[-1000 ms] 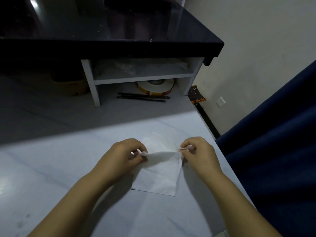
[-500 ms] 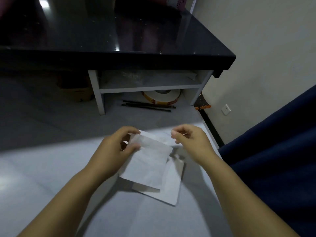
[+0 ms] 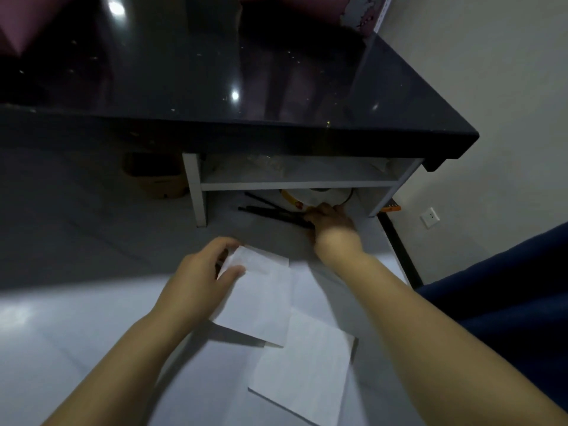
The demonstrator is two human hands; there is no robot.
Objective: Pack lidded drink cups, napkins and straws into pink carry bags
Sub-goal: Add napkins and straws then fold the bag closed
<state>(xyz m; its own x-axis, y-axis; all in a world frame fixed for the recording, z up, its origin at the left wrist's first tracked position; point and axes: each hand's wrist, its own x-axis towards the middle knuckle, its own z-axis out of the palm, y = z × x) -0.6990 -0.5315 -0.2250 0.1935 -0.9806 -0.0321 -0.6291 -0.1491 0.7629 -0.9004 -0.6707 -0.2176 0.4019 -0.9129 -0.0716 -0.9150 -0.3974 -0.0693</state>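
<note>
My left hand pinches the upper left corner of a white napkin and holds it just above the pale counter. A second white napkin lies flat on the counter below it, partly overlapped. My right hand is stretched forward under the white shelf, its fingers on the near ends of the black straws lying there. Whether the fingers have closed on a straw is blurred. No cups or pink bags are identifiable in this frame.
A glossy black upper counter overhangs the shelf. A round white and yellow roll sits behind the straws. A brown box stands in shadow at left. The counter's right edge drops to a wall with a socket.
My right hand let go of the napkin and reached forward to the black straws under the shelf. My left hand kept the top napkin, lifted off the lower one.
</note>
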